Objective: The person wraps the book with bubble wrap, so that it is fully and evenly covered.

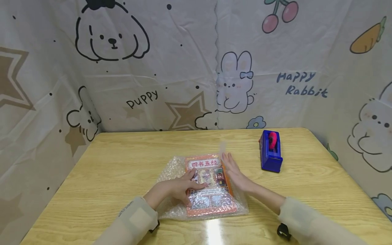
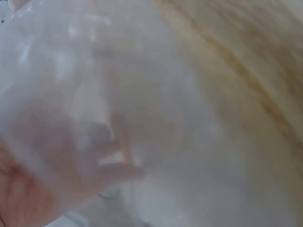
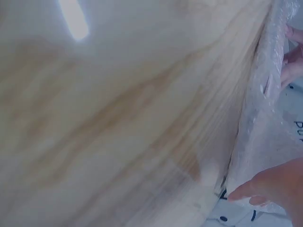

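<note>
A book (image 1: 208,200) with an orange border and a Chinese title lies flat on the table inside clear bubble wrap (image 1: 173,166). Loose wrap spreads out past the book's left side. My left hand (image 1: 180,188) rests on the left part of the book, its fingers spread over the cover. Along the upper right edge of the book, my right hand (image 1: 237,175) lies with straight fingers against the wrap. A short translucent strip (image 1: 222,147) sticks up just beyond its fingertips. In the right wrist view the right hand (image 3: 272,187) touches the wrap's edge (image 3: 253,123).
A blue tape dispenser (image 1: 271,153) with a pink core stands at the right of the wooden table (image 1: 122,153). A cartoon-printed cloth (image 1: 183,68) hangs behind the table and along both sides.
</note>
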Demonstrator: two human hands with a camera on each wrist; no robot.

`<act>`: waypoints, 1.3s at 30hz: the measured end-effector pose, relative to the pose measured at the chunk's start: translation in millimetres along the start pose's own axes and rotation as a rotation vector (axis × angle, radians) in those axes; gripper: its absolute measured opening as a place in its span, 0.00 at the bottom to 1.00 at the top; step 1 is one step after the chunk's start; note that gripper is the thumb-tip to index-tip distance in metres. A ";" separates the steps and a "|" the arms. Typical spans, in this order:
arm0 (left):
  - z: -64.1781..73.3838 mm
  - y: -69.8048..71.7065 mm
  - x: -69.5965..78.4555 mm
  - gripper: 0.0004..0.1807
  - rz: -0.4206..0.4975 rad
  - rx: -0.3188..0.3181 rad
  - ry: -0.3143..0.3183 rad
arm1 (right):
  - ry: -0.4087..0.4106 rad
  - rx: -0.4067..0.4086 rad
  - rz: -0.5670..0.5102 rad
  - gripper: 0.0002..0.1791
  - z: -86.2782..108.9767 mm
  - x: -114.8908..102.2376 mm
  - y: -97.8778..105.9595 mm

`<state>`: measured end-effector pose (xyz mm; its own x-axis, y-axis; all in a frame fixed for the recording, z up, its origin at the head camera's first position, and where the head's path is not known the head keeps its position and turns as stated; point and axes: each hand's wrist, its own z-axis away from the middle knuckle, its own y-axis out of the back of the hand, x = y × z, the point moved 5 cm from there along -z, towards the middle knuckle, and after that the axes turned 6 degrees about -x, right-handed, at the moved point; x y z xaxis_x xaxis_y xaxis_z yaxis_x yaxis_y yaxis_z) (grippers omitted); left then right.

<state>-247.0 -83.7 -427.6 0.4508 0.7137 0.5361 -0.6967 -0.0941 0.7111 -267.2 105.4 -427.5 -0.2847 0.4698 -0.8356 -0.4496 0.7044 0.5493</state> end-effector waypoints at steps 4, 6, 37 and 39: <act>-1.0 -0.1 -0.3 0.43 -0.020 0.003 0.001 | 0.027 -0.021 0.062 0.34 -5.1 -4.8 -11.0; -0.9 0.2 -0.3 0.43 -0.024 0.004 0.004 | 0.019 -0.038 0.096 0.34 -7.9 -5.6 -16.7; 9.8 1.1 4.2 0.63 -0.301 0.325 -0.015 | -0.175 -0.263 0.600 0.45 -13.4 -2.1 -48.6; 9.0 2.9 5.1 0.67 -0.402 0.330 -0.004 | -0.183 -0.274 0.605 0.46 -13.8 -2.3 -49.1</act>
<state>-241.7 -86.5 -418.7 0.6490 0.7361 0.1921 -0.2551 -0.0274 0.9665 -256.2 62.3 -452.7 -0.4169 0.8372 -0.3540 -0.4613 0.1407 0.8760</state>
